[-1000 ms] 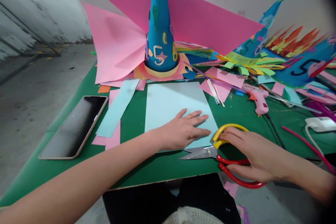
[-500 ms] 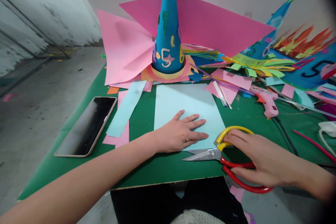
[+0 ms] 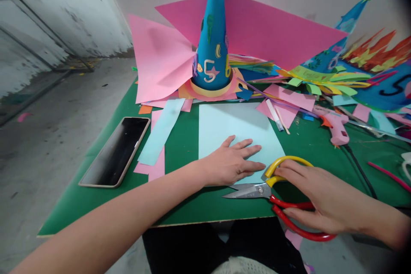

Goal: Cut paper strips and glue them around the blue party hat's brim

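My left hand lies flat with fingers spread on a pale blue sheet of paper. Beside it, to the right, my right hand grips a pair of scissors by their yellow and red handles. The blades are slightly parted and point left, close to the sheet's near edge and below my left hand. Whether the paper sits between the blades I cannot tell. Behind the sheet stands a tall blue cone hat with a white 5 and an orange and pink brim.
A phone lies on the green table at left, near a pale blue strip. A pink glue gun with a black cord and a white marker are at right. Pink sheets stand behind, with more decorated hats.
The whole view has shifted, so the table and its things appear farther right. My hands hold the same poses; the scissors sit about the same, close to the paper's near edge.
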Action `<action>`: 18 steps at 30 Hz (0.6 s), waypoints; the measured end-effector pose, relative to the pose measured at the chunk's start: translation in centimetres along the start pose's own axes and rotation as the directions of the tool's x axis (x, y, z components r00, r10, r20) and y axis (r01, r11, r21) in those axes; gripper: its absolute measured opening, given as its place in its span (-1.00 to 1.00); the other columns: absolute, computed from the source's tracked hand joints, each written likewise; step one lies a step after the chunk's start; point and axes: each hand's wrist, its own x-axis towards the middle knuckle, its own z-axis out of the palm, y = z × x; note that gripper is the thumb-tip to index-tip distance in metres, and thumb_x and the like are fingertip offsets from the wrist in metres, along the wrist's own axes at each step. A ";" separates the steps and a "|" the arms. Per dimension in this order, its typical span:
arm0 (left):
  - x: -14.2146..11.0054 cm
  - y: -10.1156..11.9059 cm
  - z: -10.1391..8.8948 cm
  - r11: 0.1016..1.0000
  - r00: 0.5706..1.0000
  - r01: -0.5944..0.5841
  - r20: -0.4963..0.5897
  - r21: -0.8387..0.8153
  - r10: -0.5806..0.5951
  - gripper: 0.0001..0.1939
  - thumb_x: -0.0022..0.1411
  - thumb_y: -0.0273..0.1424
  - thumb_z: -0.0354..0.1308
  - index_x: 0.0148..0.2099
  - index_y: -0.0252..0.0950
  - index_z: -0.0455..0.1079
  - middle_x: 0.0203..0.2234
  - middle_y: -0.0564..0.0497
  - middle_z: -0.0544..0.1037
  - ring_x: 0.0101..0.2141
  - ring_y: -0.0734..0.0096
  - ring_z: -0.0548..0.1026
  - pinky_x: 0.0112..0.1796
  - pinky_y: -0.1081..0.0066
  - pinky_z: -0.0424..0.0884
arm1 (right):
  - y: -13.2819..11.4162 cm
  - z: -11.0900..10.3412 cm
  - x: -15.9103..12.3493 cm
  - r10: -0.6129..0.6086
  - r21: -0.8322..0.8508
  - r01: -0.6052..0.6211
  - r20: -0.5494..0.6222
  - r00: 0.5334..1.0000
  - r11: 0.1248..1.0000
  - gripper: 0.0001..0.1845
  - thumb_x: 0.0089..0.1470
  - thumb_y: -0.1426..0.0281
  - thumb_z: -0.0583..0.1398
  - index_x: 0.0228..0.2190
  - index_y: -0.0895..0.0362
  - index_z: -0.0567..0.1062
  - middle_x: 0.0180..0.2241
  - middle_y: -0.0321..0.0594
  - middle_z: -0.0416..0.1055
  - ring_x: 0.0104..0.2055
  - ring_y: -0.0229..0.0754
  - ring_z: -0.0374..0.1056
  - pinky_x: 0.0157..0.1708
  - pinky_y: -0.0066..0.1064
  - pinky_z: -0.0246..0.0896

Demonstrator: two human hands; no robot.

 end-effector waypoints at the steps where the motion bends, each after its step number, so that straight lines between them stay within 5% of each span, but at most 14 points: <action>1: 0.0 0.0 0.0 1.000 1.000 0.002 -0.006 0.000 -0.002 -0.66 0.38 -0.32 -0.13 0.15 -0.08 0.25 0.25 -0.10 0.08 0.23 0.05 0.00 0.08 -0.17 -0.04 | 0.0 0.0 -0.1 0.002 -0.002 -0.002 -0.004 1.000 1.000 -0.54 0.05 0.22 0.11 -0.02 0.13 0.24 -0.09 0.01 0.31 -0.22 -0.04 0.35 -0.35 -0.24 0.28; 11: 0.1 0.0 -0.1 1.000 1.000 0.010 -0.016 0.002 -0.010 -0.65 0.38 -0.33 -0.15 0.16 -0.11 0.24 0.26 -0.14 0.06 0.23 0.06 0.01 0.08 -0.13 -0.01 | -1.3 0.2 1.1 -0.011 0.054 0.011 -0.003 1.000 0.998 -0.55 0.03 0.21 0.13 -0.05 0.12 0.26 -0.03 0.02 0.27 -0.13 0.00 0.32 -0.24 -0.18 0.27; 18: -3.3 -1.1 -0.9 0.999 0.999 0.034 -0.020 -0.037 -0.034 -0.63 0.34 -0.28 -0.06 0.17 -0.13 0.23 0.25 -0.12 0.08 0.24 0.06 -0.02 0.11 -0.16 -0.11 | -1.2 0.3 1.0 -0.005 0.091 0.006 -0.009 1.000 0.996 -0.52 0.04 0.22 0.13 -0.01 0.12 0.26 -0.08 -0.01 0.32 -0.18 -0.06 0.34 -0.27 -0.24 0.28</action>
